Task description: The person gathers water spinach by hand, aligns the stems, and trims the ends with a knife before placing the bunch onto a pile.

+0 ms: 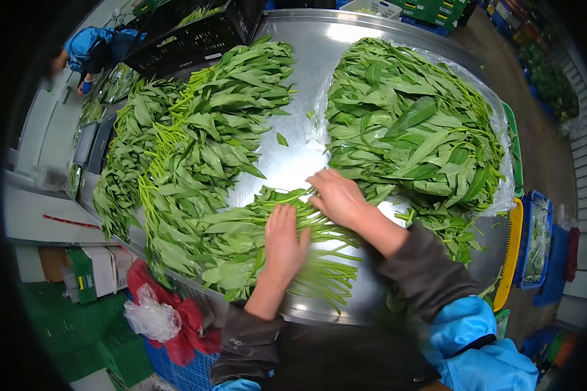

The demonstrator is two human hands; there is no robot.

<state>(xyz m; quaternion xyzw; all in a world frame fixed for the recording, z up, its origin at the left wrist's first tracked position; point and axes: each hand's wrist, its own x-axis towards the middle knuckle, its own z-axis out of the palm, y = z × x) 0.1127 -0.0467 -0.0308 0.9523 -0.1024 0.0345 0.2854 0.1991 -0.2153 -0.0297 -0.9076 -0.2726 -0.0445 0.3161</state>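
Leafy green stems (323, 260) lie fanned out near the front edge of the metal table (300, 140), leaves to the left and stalks to the right. My left hand (285, 244) rests flat on them with its fingers stretched out. At the upper end of the same stems, my right hand (338, 195) has its fingers bent over the stalks; whether it grips any is hard to tell. Rows of bunched greens (202, 143) cover the left side of the table. A big heap of greens (411, 124) sits on clear plastic to the right.
A black crate (189, 39) stands at the back left, near a person in blue (88, 49). At the right edge are a yellow crate rim (509, 254) and a blue crate (536, 241). Red cloth and clear plastic (153, 316) lie at the lower left.
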